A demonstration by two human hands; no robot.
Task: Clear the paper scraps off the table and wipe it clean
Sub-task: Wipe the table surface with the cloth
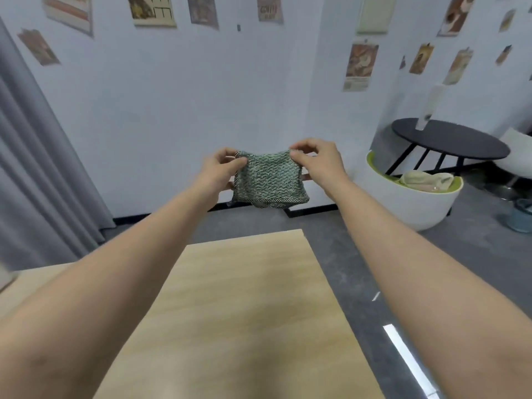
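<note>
A green knitted cleaning cloth point(269, 180) hangs spread in the air, out past the far edge of the light wooden table point(244, 312). My left hand point(220, 169) pinches its upper left corner. My right hand point(318, 161) pinches its upper right corner. Both arms are stretched out forward above the tabletop. No paper scraps show on the visible part of the table.
A white round tub point(408, 203) with a green rim and beige cloth inside stands on the floor at right. Behind it is a black round side table point(449, 139). A small blue bin point(522, 216) sits far right. Grey curtain point(34, 168) hangs left.
</note>
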